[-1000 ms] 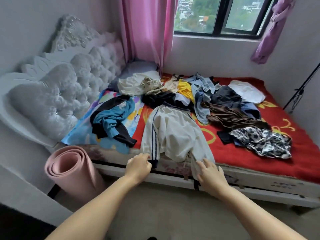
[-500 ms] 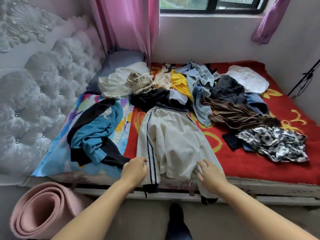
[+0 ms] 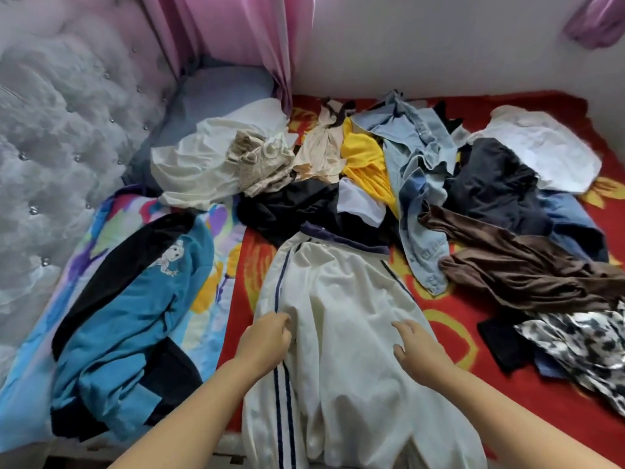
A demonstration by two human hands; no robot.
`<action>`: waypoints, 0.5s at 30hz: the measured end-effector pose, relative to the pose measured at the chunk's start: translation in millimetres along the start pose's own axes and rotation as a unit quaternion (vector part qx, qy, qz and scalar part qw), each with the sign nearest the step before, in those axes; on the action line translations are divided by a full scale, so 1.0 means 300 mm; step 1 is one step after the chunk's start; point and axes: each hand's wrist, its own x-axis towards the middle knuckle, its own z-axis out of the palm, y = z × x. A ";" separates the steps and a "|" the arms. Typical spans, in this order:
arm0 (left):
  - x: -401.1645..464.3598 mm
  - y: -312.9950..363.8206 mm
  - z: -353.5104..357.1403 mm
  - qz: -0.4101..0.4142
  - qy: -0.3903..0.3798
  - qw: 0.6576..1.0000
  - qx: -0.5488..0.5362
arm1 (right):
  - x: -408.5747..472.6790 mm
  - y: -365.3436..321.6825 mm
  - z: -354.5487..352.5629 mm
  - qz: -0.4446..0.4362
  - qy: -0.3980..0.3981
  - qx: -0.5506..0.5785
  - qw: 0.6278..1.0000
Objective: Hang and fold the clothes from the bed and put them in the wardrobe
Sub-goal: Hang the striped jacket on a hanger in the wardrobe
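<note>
Head view, looking down onto the bed (image 3: 449, 394) with its red flowered cover. Dead centre and running down to six o'clock lie the cream track trousers (image 3: 341, 333), spread flat, dark waistband at the top, two navy stripes down the left leg, and the legs spilling over the bed's near edge.

The left hand (image 3: 265, 340) is on the striped leg, fingers curled in and bunching a pinch of the cream fabric right beside the stripes. The right hand (image 3: 417, 346) sits at about four o'clock from the trousers' middle, fingers loosely spread and lying on the cloth, gripping nothing.

Out at nine o'clock, a blue and black top (image 3: 135, 319) with a small white cartoon print sprawls over a bright patterned sheet (image 3: 209, 292). At eleven o'clock there's a cream bundle (image 3: 199, 164) against a grey-blue pillow (image 3: 216, 93). Up at twelve o'clock the heap: a black garment (image 3: 287, 204) touching the trousers' waistband, a yellow top (image 3: 365, 157), a beige piece (image 3: 321, 147). At one o'clock, pale denim (image 3: 416, 154); at two, a dark navy garment (image 3: 497, 184) and a white one (image 3: 537, 147); at three, a brown garment (image 3: 527, 265); at four, a black-and-white print piece (image 3: 581, 346).

The white tufted headboard (image 3: 61, 123) fills ten o'clock, with a pink curtain (image 3: 230, 38) hanging behind it at the top.
</note>
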 end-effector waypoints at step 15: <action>0.964 -0.110 0.235 -0.068 0.071 0.995 -0.024 | 0.960 0.008 -0.014 0.045 0.137 0.068 0.987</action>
